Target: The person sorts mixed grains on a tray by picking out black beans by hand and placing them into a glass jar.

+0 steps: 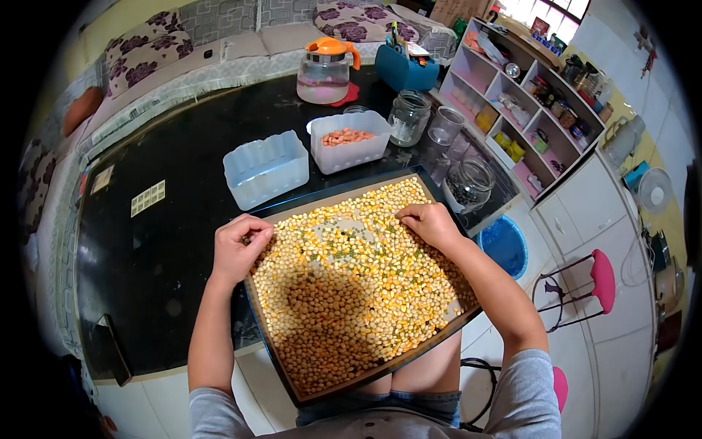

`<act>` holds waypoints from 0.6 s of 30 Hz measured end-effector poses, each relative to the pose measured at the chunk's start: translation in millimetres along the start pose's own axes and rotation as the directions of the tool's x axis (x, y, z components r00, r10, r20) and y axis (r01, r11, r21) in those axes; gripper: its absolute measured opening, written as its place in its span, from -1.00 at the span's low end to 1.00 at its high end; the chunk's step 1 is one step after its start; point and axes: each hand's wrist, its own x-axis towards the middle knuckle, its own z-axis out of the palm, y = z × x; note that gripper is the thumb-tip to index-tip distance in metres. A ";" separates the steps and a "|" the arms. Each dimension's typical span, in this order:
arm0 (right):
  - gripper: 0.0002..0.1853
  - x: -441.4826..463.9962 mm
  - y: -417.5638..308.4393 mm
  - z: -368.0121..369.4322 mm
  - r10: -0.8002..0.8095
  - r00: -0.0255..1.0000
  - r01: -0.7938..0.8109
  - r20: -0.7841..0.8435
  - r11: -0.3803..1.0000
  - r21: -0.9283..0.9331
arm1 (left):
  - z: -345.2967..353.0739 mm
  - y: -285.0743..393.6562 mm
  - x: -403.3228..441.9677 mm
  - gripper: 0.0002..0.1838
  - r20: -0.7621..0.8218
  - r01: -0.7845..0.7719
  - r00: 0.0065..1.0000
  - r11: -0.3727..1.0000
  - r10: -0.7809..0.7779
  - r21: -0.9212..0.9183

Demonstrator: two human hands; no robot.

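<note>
A shallow tray rests tilted over my lap and the table edge. Pale and yellow corn kernels cover it, mixed with small green beans and round tan beans, partly in shadow. My left hand is at the tray's left rim, fingers curled around small dark-green bits that look like beans. Over the upper right of the tray, my right hand pinches thumb and forefinger together among the kernels. Whatever lies between those fingertips is too small to make out.
Beyond the tray stand an empty plastic container, another container of pinkish peanuts, glass jars, a jar of dark beans and an orange-lidded pitcher. A phone lies left; a blue bucket stands right.
</note>
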 end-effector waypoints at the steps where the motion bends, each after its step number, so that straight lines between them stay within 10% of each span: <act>1: -0.86 -1.9 -4.1 -5.9 0.013 1.000 -0.013 -0.002 1.000 -0.007 | 0.0 0.1 0.0 -0.92 0.000 0.002 1.000 1.000 -0.002 -0.001; 11: -0.89 2.5 6.9 -99.5 -0.059 0.846 -0.032 -0.529 0.986 -0.161 | -0.4 0.5 0.7 -0.93 -0.007 -0.030 1.000 0.999 0.030 0.019; 18: -0.87 5.2 28.0 -106.2 0.021 0.890 -0.124 -0.455 0.972 -0.198 | -0.4 0.5 0.7 -0.93 -0.009 -0.022 1.000 1.000 0.022 0.014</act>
